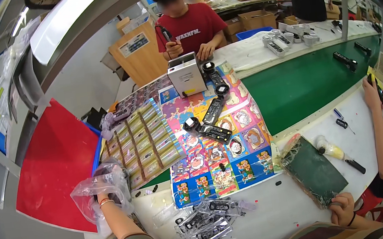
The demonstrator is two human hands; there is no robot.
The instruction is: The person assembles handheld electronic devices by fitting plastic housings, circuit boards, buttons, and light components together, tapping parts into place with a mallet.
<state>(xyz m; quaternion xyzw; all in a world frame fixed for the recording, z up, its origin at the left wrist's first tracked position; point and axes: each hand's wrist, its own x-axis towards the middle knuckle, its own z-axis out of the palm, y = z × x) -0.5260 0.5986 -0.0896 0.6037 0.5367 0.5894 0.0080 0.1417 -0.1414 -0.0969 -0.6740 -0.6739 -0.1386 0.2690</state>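
My left hand [103, 193] reaches into a clear plastic bag [83, 197] at the left end of the bench, and the film and dark contents hide its fingers. At the lower right, my right hand [342, 207] has its fingers curled on the near corner of a green board [315, 171] with frayed, tape-wrapped edges. Between my arms lies a pile of clear plastic pieces with black parts [210, 223]. Beyond it, several black handheld devices [215, 133] rest on colourful printed sheets [209, 180].
A tray of wrapped pieces [141, 143] lies left of the sheets, beside a red panel [53, 171]. Across the bench, a person in red [191, 27] holds a tool behind a white box [187, 76]. Another person's hands [376, 90] work at right, past the green belt [304, 90].
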